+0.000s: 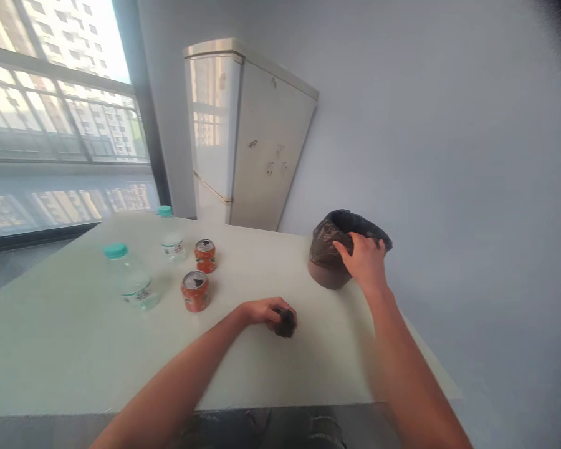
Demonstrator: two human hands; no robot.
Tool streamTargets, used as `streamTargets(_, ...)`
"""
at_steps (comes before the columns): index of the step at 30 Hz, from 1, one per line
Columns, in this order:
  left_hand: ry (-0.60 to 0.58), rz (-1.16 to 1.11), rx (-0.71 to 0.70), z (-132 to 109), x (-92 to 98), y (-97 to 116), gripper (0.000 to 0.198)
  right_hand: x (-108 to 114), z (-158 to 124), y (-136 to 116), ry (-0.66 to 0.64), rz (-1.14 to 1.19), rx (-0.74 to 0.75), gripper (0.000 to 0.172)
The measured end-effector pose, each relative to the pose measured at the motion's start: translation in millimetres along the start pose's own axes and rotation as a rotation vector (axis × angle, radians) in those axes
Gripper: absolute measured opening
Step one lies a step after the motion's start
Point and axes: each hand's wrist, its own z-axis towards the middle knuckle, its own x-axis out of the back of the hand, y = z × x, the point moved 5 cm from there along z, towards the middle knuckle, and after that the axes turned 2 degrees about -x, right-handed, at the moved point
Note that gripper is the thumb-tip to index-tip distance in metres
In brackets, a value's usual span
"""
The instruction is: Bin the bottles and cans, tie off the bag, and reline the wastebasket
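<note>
My left hand (264, 310) rests on the white table (75, 349) near its middle, fingers curled round a small dark crumpled lump (286, 323). My right hand (365, 260) grips the near rim of a small brown bin (330, 252) lined with a dark plastic bag, which stands at the table's far right edge. The bin's inside is dark and I cannot see what it holds.
Two orange drink cans (195, 290) (206, 255) and two clear water bottles with teal caps (128, 274) (171, 236) stand on the left half of the table. A white fridge (243, 137) stands behind against the wall. A large window (60, 118) is at the left.
</note>
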Motion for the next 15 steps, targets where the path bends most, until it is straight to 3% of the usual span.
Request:
streamTargets(4,-0.189,0.019,0.098,14.0,-26.2,-16.3,0.038,-12.2,1.1,-2.8,0.005,0.005,0.007,0.044)
streamTargets(6,-0.322,0.025,0.106,22.9,-37.9,-23.1,0.036,-8.6,-2.9,-19.7,0.058,0.061,0.029,0.046)
streamTargets(8,-0.372,0.008,0.098,29.7,-41.4,-28.0,0.035,-3.7,-10.2,-45.9,0.078,0.129,0.092,0.049)
streamTargets(10,-0.321,-0.025,0.059,33.2,-36.3,-29.7,0.033,1.0,-19.6,-76.1,0.071,0.189,0.16,0.051)
streamTargets(15,-0.03,-0.063,-0.086,29.4,-13.2,-23.0,0.019,22.5,-39.6,-144.6,0.03,0.248,0.278,0.05)
